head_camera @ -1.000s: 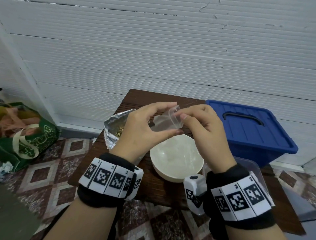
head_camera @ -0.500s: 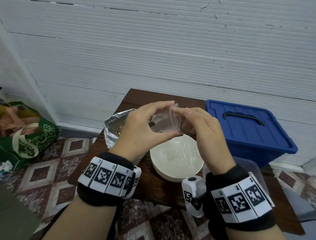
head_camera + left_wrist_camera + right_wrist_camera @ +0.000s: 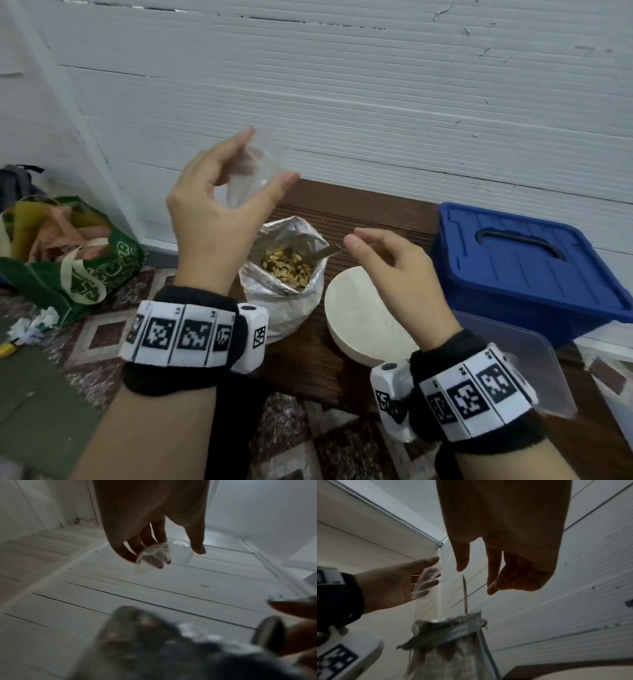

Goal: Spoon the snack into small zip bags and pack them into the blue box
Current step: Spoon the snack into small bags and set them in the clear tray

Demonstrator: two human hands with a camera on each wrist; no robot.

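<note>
My left hand (image 3: pixel 270 156) is raised above the table and pinches a small clear zip bag (image 3: pixel 253 181) between thumb and fingers; the bag looks empty in the left wrist view (image 3: pixel 154 557). Below it stands an open foil bag (image 3: pixel 284 291) of golden-brown snack (image 3: pixel 287 265), with a metal spoon handle (image 3: pixel 325 253) sticking out to the right. My right hand (image 3: pixel 373 246) hovers just right of that handle, fingers loosely curled, holding nothing. The blue box (image 3: pixel 520 260) stands at the right with its lid on.
A white bowl (image 3: pixel 363 315) sits on the brown table (image 3: pixel 308 359) between the foil bag and the blue box. A clear plastic container (image 3: pixel 534 370) lies by my right wrist. A green bag (image 3: pixel 78 260) rests on the tiled floor at left. A white wall stands close behind.
Both hands held the zip bag over the bowl before. My right hand has let go and dropped toward the spoon handle; my left hand has lifted the bag up and to the left.
</note>
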